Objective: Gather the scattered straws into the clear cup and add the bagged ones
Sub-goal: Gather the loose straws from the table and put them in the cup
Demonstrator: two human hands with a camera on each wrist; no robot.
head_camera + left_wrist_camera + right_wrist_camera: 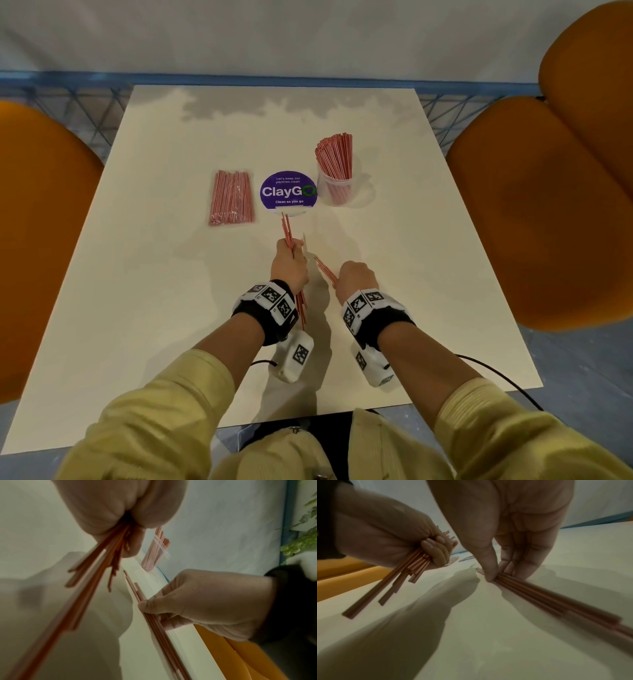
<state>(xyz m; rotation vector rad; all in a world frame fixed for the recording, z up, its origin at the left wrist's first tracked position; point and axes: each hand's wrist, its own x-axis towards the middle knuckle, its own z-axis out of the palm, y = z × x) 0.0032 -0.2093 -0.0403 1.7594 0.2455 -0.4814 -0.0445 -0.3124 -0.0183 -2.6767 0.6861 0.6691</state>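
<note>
My left hand [289,263] grips a bundle of red-and-white straws [287,229], fist closed round them [412,563]; their ends stick out above and below the fist. My right hand [354,275] pinches a few loose straws [530,592] that lie flat on the table, thumb on one side and fingertips [510,568] on the other. The clear cup [337,192] stands further back on the right, holding many upright straws [334,154]. A clear bag of straws [231,198] lies flat at the left.
A round purple "ClayGo" sign [288,191] stands between bag and cup. The white table [171,308] has orange chairs on the left [41,222] and right [548,205]. A blue rail [102,78] runs behind the far edge.
</note>
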